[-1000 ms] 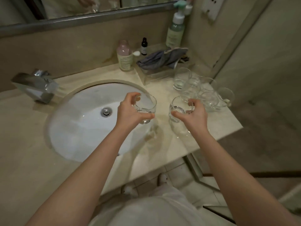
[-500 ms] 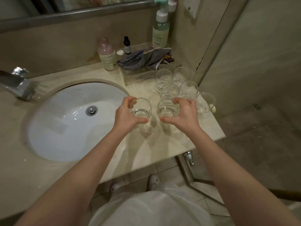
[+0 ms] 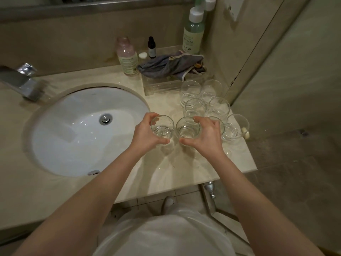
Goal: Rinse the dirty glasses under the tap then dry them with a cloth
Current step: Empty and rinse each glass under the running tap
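Glasses cluster (image 3: 206,104) behind hands; cloth (image 3: 169,66) beyond.

A home bathroom — basin (image 3: 60,145), tap (image 3: 20,83), toiletry bottles (image 3: 192,34).

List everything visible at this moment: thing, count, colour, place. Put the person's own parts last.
held glasses: two, clear, over the counter right of the basin, one in each hand
standing glasses: at least five, clear, clustered at the counter's right end
cloth: one, grey, draped on the clear box
clear box: one, behind the glasses
bottles: pink-topped, small dark, tall green pump, along the back wall
basin: one, white, left
tap: one, chrome, far left
counter: beige stone
left hand: grips the left glass
right hand: grips the right glass
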